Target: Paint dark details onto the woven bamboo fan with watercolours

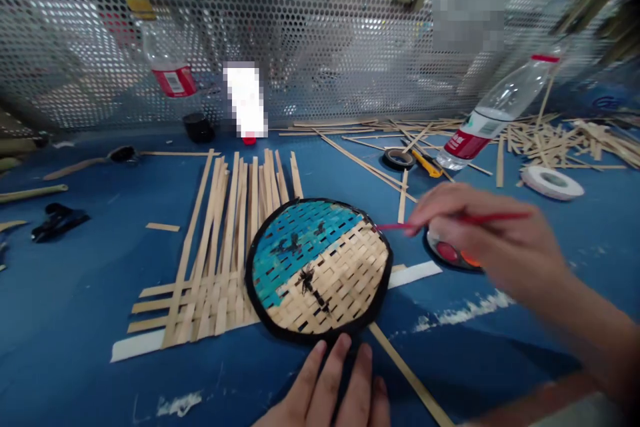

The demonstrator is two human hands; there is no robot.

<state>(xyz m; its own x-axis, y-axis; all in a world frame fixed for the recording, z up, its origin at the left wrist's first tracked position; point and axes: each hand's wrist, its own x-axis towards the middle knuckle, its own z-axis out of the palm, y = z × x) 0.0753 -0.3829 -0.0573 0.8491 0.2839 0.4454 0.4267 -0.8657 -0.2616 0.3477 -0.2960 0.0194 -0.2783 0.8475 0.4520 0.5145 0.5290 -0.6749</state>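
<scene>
A round woven bamboo fan (345, 267) with a black rim lies on the blue table. Its upper part is painted blue with dark marks; a black palm-tree shape sits lower on the bare weave. My left hand (330, 390) rests below it, fingers stretched and slightly apart, their tips at the lower rim. In my right hand (480, 230) is a thin red paintbrush (505, 217), its tip at the fan's right edge. Partly hidden behind that hand is a paint palette (447, 251) with red and orange paints.
Partly woven bamboo strips (220, 280) lie left of the fan. Behind are black tape (399, 159), a yellow cutter (427, 164), a tilted-looking bottle (473, 137), white tape (552, 183) and piled strips (565, 143). A perforated metal screen (320, 47) borders the table.
</scene>
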